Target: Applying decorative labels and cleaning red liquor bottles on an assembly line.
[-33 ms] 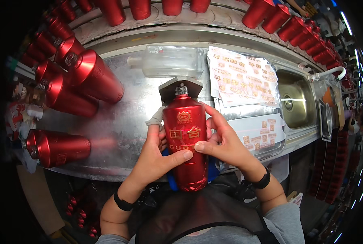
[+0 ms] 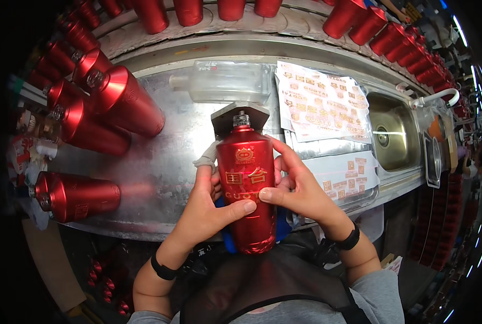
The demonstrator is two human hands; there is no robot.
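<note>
A red metallic glass bottle [image 2: 247, 227] with gold lettering lies in front of me, its clear glass neck pointing away and resting at a dark angled metal block [image 2: 256, 114]. My left hand [image 2: 206, 208] is closed round its left side, thumb across the lower front. A whitish wrap covers a fingertip of that hand. My right hand [image 2: 297, 189] grips the other side, its thumb pressed beside the lettering and its forefinger along the shoulder. The other fingers of both hands are partly hidden behind the bottle. Some blue material [image 2: 228, 241] shows beneath it.
A clear empty bottle [image 2: 227, 82] lies beyond the block. Sheets of gold stickers [image 2: 327, 102] lie on the right, before a steel sink [image 2: 395, 132]. More red bottles [image 2: 127, 102] stand on the left of the metal table [image 2: 160, 178]. A conveyor [image 2: 214, 29] carries several others at the back.
On the conveyor the red bottles have shifted slightly to the right. My hands and the bottle they hold have not visibly moved.
</note>
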